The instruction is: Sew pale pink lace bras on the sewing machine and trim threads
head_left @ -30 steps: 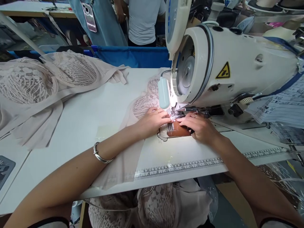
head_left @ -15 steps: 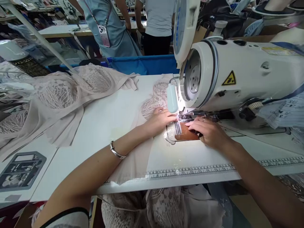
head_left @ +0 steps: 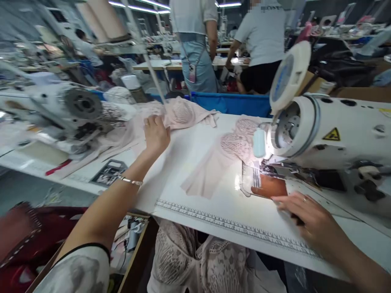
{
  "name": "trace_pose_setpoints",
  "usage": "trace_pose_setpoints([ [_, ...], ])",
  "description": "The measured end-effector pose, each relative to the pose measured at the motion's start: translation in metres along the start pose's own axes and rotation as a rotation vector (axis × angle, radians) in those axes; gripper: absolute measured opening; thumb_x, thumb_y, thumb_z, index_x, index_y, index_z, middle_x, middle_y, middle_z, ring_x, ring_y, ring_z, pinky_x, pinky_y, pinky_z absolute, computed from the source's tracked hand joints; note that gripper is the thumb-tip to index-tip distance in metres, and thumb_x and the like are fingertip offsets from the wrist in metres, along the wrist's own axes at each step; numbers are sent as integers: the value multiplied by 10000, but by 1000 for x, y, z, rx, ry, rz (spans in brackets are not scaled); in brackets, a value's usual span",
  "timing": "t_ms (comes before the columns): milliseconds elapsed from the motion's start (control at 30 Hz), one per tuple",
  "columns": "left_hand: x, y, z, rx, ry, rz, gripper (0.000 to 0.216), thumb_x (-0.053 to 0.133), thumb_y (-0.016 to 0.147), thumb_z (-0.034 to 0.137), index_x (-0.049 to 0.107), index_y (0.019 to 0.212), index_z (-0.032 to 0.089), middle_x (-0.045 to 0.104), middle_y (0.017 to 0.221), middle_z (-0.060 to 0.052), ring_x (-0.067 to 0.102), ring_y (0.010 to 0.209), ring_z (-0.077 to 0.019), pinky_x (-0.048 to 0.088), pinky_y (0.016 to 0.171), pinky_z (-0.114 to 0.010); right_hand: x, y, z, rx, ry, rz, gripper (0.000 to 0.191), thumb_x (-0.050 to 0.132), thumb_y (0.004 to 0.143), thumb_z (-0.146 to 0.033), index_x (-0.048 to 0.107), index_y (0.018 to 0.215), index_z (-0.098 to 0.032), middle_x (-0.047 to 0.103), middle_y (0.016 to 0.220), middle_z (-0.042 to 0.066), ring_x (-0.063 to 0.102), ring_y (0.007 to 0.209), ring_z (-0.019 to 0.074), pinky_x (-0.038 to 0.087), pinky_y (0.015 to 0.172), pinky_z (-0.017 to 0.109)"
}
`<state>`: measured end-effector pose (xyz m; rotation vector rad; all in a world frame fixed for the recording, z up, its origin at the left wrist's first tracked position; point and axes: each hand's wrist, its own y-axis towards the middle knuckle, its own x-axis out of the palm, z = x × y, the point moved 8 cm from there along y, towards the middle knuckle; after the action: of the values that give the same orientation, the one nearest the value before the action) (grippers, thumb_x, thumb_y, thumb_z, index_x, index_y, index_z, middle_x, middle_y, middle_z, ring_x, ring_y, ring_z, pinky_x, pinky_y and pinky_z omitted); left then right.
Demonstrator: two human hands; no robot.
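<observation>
My left hand (head_left: 157,134) has reached to the pale pink lace bra (head_left: 181,114) lying at the back left of the table, its fingers bent down over the fabric. Another pink lace bra (head_left: 235,142) lies under the lit needle area of the sewing machine (head_left: 290,122), with its fabric wing spread toward me. Beside the brown plate (head_left: 270,186) in front of the needle, my right hand (head_left: 308,213) is closed with thumb and forefinger together. What they pinch, if anything, I cannot make out.
A printed ruler (head_left: 232,228) runs along the table's front edge. More lace bras (head_left: 195,260) hang below it. At left stand a second machine (head_left: 76,106) and a grey tray (head_left: 108,173). A blue cloth bin (head_left: 232,103) lies behind; two people stand beyond.
My left hand has left the bra at the needle and moved left to the other bra. My right hand has drawn back toward me. The view has turned left and up.
</observation>
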<state>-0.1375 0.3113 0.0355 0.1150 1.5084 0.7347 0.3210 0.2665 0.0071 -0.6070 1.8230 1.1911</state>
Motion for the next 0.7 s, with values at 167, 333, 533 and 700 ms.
trace_pose_setpoints([
  [167,-4,-4,-70,-17,234,-203,338,455,907,131,636,1186,71,617,1221,-257,547,1190,-400,431,967,-498,17,-26,5,-8,5,-14,346,460,773,-82,634,1015,-258,772,1127,27,698,976,259,485,941,399],
  [333,1,-4,-65,108,212,-201,348,531,881,197,645,1190,84,584,1288,-260,485,1264,-420,368,1025,-533,22,-28,5,91,22,-50,243,472,874,-153,652,997,-260,768,1116,44,693,1022,266,468,1018,437],
  [533,1,6,-51,148,135,-135,248,602,828,170,672,1063,132,625,1215,-212,538,1200,-380,404,990,-489,19,-27,0,141,6,10,279,413,882,-148,657,956,-260,777,1083,41,683,1046,278,485,981,454],
  [700,-67,10,-38,-53,14,316,216,456,895,106,628,1018,154,536,1334,-190,477,1332,-359,379,1065,-553,-8,-15,-20,216,-31,163,241,470,917,-156,674,928,-283,784,1005,-11,722,867,222,538,790,376],
])
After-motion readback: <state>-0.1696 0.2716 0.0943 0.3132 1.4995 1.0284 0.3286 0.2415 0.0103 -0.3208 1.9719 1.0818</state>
